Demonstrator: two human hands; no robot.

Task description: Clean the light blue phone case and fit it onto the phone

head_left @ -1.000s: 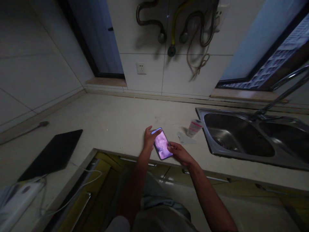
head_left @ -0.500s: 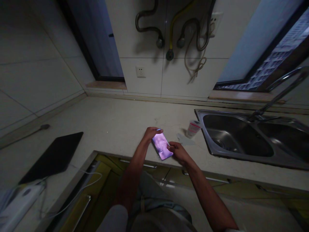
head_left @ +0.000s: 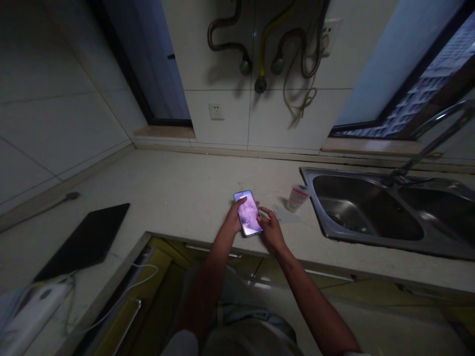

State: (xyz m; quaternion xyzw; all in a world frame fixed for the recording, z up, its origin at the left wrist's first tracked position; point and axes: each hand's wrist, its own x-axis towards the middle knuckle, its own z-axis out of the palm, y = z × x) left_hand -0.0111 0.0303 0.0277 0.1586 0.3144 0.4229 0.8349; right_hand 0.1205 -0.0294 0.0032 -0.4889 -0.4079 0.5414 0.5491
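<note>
A smartphone point(head_left: 249, 213) with a lit pink-purple screen is held above the front part of the counter; a pattern of pale dots shows on it. My left hand point(head_left: 233, 216) grips its left side, the thumb lying over the upper screen. On the lower right edge, my right hand point(head_left: 271, 228) holds it with the thumb at the screen and the other fingers partly behind. A clear plastic cup point(head_left: 297, 199) with red markings stands to the right of the phone, beside a thin pale sheet point(head_left: 284, 214).
To the right is a double steel sink point(head_left: 322, 217) with a tall faucet point(head_left: 430, 148). A black flat panel point(head_left: 83, 242) lies on the left counter, near a white device point(head_left: 40, 311) with a cable. Pipes point(head_left: 261, 74) and a wall socket point(head_left: 216, 111) are on the tiled wall.
The phone has moved slightly up and turned more upright. My left hand has shifted from its top corner down to its left side, with the thumb now over the screen.
</note>
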